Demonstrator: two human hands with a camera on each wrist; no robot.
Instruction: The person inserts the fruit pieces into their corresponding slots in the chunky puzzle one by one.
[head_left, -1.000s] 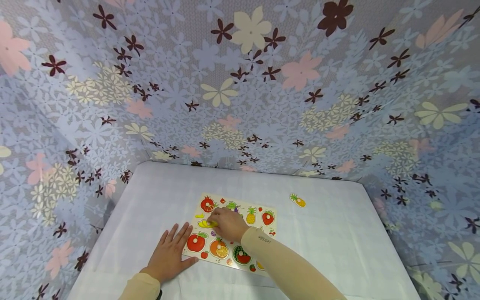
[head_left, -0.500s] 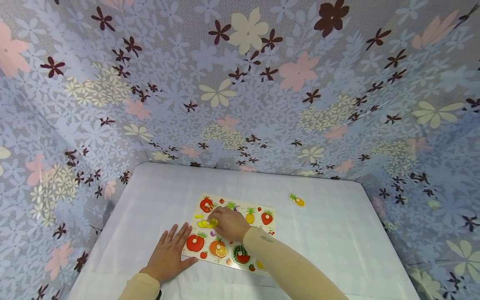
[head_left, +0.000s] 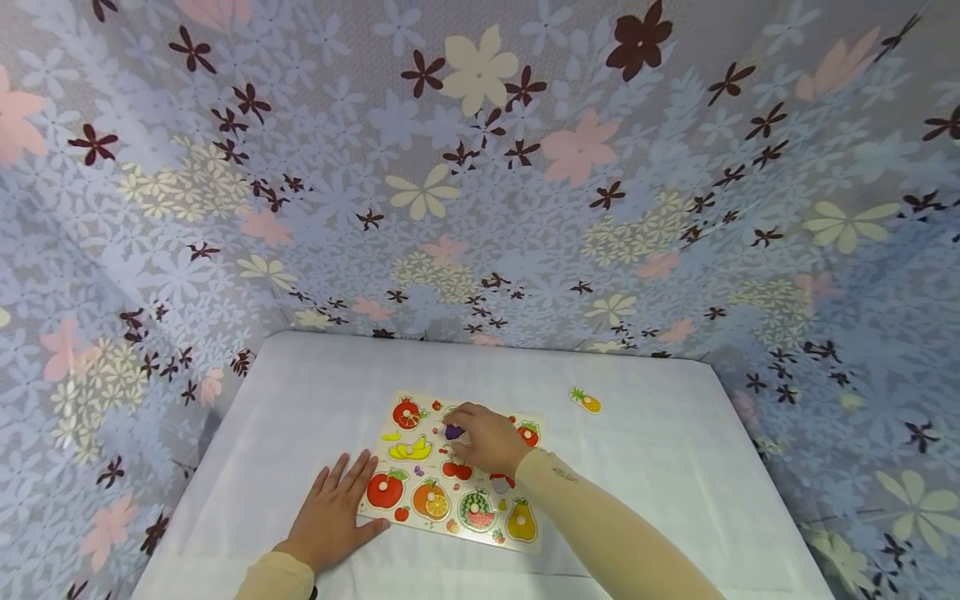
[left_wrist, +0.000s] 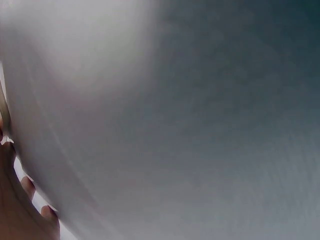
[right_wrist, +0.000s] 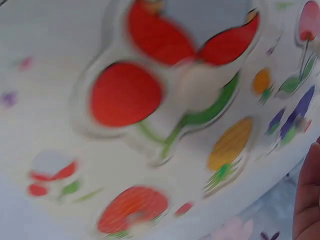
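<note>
A fruit puzzle board (head_left: 487,540) with knobbed pieces lies on the white-covered table. My right hand (head_left: 487,437) is over its upper middle, finger and thumb apart around the purple grape piece (head_left: 453,432). In the right wrist view the grape piece (right_wrist: 297,115) shows its knob, with the right hand (right_wrist: 307,200) beside it. The banana piece (head_left: 411,450) lies in its outline at the left. My left hand (head_left: 326,515) rests flat by the board's left edge, fingers straight; only part of the left hand (left_wrist: 22,205) appears in its wrist view.
A loose pineapple piece (head_left: 587,400) lies on the table (head_left: 645,467) beyond the board's right side. Apple (head_left: 386,490), orange (head_left: 431,500), watermelon (head_left: 476,510) and pear (head_left: 522,521) line the board's near row. Flower-patterned cloth (head_left: 450,233) hangs around the table.
My right hand has let go of the banana piece and moved right, up to the grapes. The banana lies flat in its outline. My left hand stays by the board; the head view has shifted slightly.
</note>
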